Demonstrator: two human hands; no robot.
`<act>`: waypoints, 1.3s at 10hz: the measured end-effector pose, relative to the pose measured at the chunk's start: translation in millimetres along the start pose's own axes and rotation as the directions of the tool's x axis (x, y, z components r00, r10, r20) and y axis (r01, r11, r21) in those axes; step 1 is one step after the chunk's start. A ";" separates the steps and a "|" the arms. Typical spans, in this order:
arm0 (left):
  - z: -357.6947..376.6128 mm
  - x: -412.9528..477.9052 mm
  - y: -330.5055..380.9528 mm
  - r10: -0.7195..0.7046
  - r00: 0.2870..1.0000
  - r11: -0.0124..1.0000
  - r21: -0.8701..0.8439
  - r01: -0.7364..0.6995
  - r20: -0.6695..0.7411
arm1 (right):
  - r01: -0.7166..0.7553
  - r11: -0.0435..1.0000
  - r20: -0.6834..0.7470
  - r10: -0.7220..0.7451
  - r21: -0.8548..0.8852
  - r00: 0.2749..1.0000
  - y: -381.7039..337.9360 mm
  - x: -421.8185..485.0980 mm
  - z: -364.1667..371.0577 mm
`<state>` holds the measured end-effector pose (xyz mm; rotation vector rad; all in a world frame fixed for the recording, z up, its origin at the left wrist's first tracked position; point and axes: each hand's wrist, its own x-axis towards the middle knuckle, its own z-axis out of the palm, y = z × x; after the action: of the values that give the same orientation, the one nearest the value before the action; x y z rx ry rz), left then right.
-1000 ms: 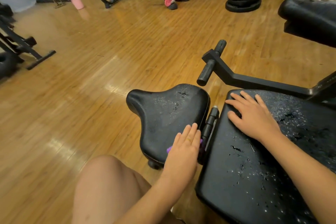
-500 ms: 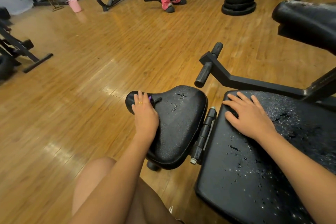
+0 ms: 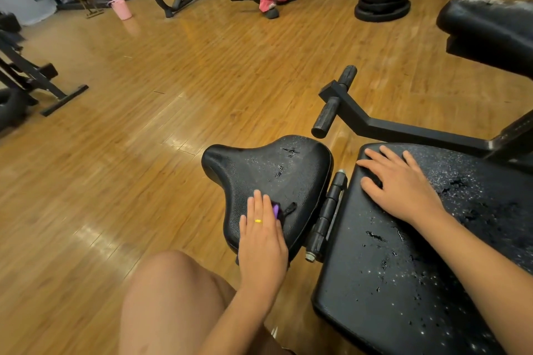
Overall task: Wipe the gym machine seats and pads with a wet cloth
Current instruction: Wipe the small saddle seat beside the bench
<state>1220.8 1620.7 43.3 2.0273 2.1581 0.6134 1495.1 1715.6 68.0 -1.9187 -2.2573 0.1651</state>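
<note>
Head view: a black saddle-shaped vinyl seat (image 3: 268,173) is seen at the centre, and a flat black rectangular pad (image 3: 403,282) lies just to its right, across a black hinge bar (image 3: 326,216).
Left hand (image 3: 262,236): it is laid flat on the near left part of the seat, with the fingers straight and nothing gripped.
Purple cloth (image 3: 276,209): it is pressed onto the seat beneath the left hand, and only a small edge shows to the right of the fingers.
Right hand (image 3: 401,184): it is spread flat on the far left corner of the rectangular pad, and nothing is held in it.
Step in hand: the seat is judged to be mid-wipe, while the pad is steadied by the other hand.
Doing it well: even pressure should be kept through the palm so that the cloth is not left behind. Overlapping strokes are best carried from the narrow far left nose to the wide right edge and down over the rounded rim. The cracked patches near the far right of the seat should be crossed lightly, since flaking vinyl could be lifted.
Both hands: bracing on the pad is worth keeping, as the seat may swivel.
Hard to make out: most of the cloth is covered, so its size and wetness cannot be judged. A dark strip beside it may be a tear or part of the cloth. White specks on both surfaces could be droplets or wear. The pad's right side is cut off.
</note>
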 end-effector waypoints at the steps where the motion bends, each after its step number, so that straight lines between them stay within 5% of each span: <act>1: -6.7 40.5 -8.2 -0.066 0.997 0.997 -0.039 0.064 -0.029 | 0.002 1.000 0.004 -0.002 -0.002 1.000 0.1 0.0 0.3; 4: -18.6 195.5 -48.1 -0.100 0.992 0.991 0.085 0.106 -0.074 | -0.004 1.000 0.009 0.004 -0.004 1.000 -1.1 0.0 -0.2; 6: -22.9 149.4 -45.0 0.101 0.994 0.992 0.079 -0.098 -0.037 | -0.008 1.000 0.012 0.008 -0.012 1.000 -0.7 -1.3 -3.9; 9: -12.5 44.3 -15.4 0.010 1.000 0.999 -0.040 -0.009 0.015 | -0.008 1.000 0.013 0.008 -0.006 1.000 -0.5 -1.5 -3.5; 11: -13.8 138.0 -38.3 0.016 0.998 0.999 0.034 -0.015 -0.054 | 0.006 1.000 0.011 -0.006 0.000 1.000 -3.4 2.2 -0.9; 12: -18.8 186.0 -36.7 -0.010 1.000 0.990 0.140 0.013 -0.022 | 0.000 1.000 0.010 0.000 -0.001 1.000 -0.1 1.3 -0.8; 13: -29.3 213.5 -28.6 -0.191 0.972 0.971 0.171 0.166 0.139 | -0.004 1.000 0.000 0.004 0.001 1.000 0.0 2.0 -0.4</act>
<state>1163.0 1822.7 99.5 1.8515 2.3254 0.2595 1494.9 1717.6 68.5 -1.9227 -2.2535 0.1662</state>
